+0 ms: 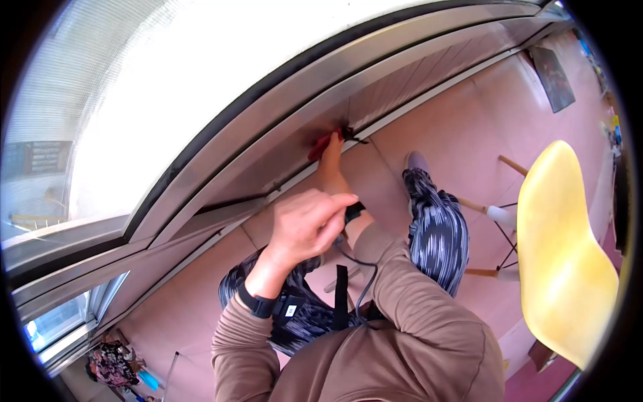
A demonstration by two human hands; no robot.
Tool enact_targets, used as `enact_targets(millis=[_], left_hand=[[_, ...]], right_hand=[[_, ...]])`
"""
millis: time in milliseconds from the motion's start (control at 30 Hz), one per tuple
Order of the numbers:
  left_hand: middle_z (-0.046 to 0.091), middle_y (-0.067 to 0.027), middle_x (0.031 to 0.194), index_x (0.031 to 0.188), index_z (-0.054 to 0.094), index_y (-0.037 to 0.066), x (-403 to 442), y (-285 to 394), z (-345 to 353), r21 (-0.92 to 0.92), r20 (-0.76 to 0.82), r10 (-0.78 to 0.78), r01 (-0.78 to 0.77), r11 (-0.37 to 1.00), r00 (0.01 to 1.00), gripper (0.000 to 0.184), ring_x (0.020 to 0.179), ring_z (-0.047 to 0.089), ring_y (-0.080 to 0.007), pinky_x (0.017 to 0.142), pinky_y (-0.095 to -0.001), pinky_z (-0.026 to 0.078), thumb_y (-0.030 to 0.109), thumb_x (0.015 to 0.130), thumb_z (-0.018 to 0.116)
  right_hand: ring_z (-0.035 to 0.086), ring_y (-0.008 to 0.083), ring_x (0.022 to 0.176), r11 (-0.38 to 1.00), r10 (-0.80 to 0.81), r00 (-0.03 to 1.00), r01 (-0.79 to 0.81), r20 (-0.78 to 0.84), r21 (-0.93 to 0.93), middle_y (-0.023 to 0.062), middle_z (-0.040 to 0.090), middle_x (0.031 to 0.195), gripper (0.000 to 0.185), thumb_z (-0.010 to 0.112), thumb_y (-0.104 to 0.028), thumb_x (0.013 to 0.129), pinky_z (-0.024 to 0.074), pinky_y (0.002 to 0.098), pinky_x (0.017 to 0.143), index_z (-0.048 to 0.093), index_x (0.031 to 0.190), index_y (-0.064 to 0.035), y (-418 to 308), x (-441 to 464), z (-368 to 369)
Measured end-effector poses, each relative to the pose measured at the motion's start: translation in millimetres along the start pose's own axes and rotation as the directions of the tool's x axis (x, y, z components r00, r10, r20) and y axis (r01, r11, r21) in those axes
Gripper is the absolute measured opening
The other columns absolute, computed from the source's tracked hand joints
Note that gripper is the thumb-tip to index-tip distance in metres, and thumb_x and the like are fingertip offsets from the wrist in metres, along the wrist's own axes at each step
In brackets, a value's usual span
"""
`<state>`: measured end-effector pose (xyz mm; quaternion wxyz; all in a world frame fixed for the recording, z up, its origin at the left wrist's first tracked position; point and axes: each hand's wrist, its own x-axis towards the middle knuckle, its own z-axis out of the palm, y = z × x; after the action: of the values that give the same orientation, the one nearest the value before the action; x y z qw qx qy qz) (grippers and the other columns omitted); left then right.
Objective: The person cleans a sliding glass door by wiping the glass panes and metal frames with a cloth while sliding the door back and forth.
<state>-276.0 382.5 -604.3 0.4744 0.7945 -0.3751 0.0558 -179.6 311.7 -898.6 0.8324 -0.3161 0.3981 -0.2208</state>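
Observation:
My right hand (329,161) reaches down to the metal wall panel (395,87) below the window and holds a red cloth (323,145) against it. Something dark and stringy hangs beside the cloth at the panel's foot. My left hand (301,224) is raised nearer the camera, in front of my right forearm, with its fingers curled together; I see nothing in it. Black straps with devices are on both wrists, and a dark cable runs near my right sleeve.
A yellow chair (562,254) with wooden legs stands at the right. The window frame (268,94) curves across the upper left. A dark flat board (552,79) lies on the pink tiled floor (469,127) at the upper right. Floral fabric (112,364) is at the lower left.

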Motion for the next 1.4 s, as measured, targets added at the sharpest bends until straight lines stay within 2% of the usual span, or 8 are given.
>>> enact_targets(millis=[133,233,333,433,633,867,1033,1400], left_hand=[[0.059,-0.0047,0.062,0.090,0.069,0.007,-6,6,9,0.045,0.051,0.068,-0.070,0.996,0.996,0.026,0.053,0.057,-0.0199,0.049,-0.0292,0.044,-0.003,0.066,0.064],[0.059,-0.0039,0.062,0.091,0.069,0.007,-7,11,3,0.044,0.008,0.076,-0.077,0.996,0.997,0.028,0.052,0.057,-0.0191,0.049,-0.0287,0.044,-0.003,0.066,0.063],[0.059,-0.0029,0.062,0.092,0.069,0.006,-12,13,-6,0.085,-0.063,0.119,-0.114,0.990,0.991,0.029,0.051,0.056,-0.0182,0.049,-0.0282,0.044,-0.004,0.066,0.062],[0.058,-0.0020,0.059,0.091,0.069,0.003,-19,17,-19,0.109,-0.117,0.149,-0.136,0.985,0.982,0.028,0.049,0.056,-0.0166,0.048,-0.0262,0.043,-0.008,0.068,0.058],[0.049,-0.0021,0.055,0.092,0.070,0.007,-20,14,-18,0.132,-0.192,0.088,-0.063,0.989,0.977,0.035,0.046,0.050,-0.0187,0.045,-0.0288,0.039,-0.005,0.060,0.062],[0.049,-0.0009,0.056,0.092,0.070,0.008,-9,5,-2,0.092,-0.108,0.167,-0.157,0.983,0.980,0.036,0.045,0.049,-0.0180,0.045,-0.0283,0.038,-0.004,0.059,0.065],[0.058,-0.0018,0.058,0.092,0.069,0.005,-1,4,-1,0.111,-0.001,0.126,-0.125,0.986,0.992,0.035,0.051,0.059,-0.0182,0.047,-0.0267,0.042,-0.007,0.059,0.061],[0.053,-0.0023,0.059,0.093,0.069,0.009,-2,4,0,0.180,0.025,0.113,-0.116,0.977,0.993,0.032,0.052,0.056,-0.0197,0.050,-0.0300,0.045,0.000,0.062,0.069]], right_hand=[[0.054,0.0238,0.050,0.905,0.322,0.908,-0.378,0.267,0.196,0.0066,0.054,0.070,0.017,0.039,-0.026,0.099,0.0438,0.0376,0.043,0.043,0.110,-0.0148,-11,-21,-1],[0.054,0.0206,0.057,0.998,0.054,0.961,-0.056,0.271,-0.001,0.0051,0.054,0.073,0.020,0.039,-0.024,0.098,0.0440,0.0349,0.045,0.042,0.114,-0.0127,-94,-107,54],[0.051,0.0158,0.089,0.709,-0.465,0.827,0.561,0.316,-0.427,0.0152,0.041,0.138,0.057,0.046,-0.012,0.094,0.0447,0.0283,0.079,0.022,0.146,-0.0083,-105,-143,70],[0.001,0.0349,0.144,0.796,-0.345,0.742,0.556,0.575,-0.239,0.0226,0.005,0.154,0.062,0.048,-0.009,0.090,0.0156,0.0409,0.113,0.022,0.146,-0.0003,-147,-188,82],[0.007,0.0462,0.140,0.215,-0.524,0.372,0.928,0.766,-0.304,0.0266,0.012,0.151,0.065,0.050,-0.012,0.087,0.0115,0.0494,0.113,0.022,0.145,0.0022,-103,-138,50],[0.038,0.0350,0.124,0.850,-0.157,0.927,0.303,0.341,-0.431,0.0249,0.033,0.138,0.071,0.049,-0.013,0.087,0.0311,0.0451,0.103,0.013,0.146,-0.0011,0,-71,-9],[0.053,0.0215,0.053,0.880,0.467,0.821,-0.398,0.327,-0.258,0.0071,0.053,0.066,0.022,0.040,-0.014,0.091,0.0466,0.0402,0.046,0.039,0.112,-0.0142,-15,-35,-33],[0.053,0.0272,0.051,0.855,0.428,0.817,-0.505,0.385,0.120,0.0098,0.054,0.063,0.016,0.041,-0.020,0.095,0.0473,0.0443,0.047,0.049,0.087,-0.0077,-68,-147,37]])
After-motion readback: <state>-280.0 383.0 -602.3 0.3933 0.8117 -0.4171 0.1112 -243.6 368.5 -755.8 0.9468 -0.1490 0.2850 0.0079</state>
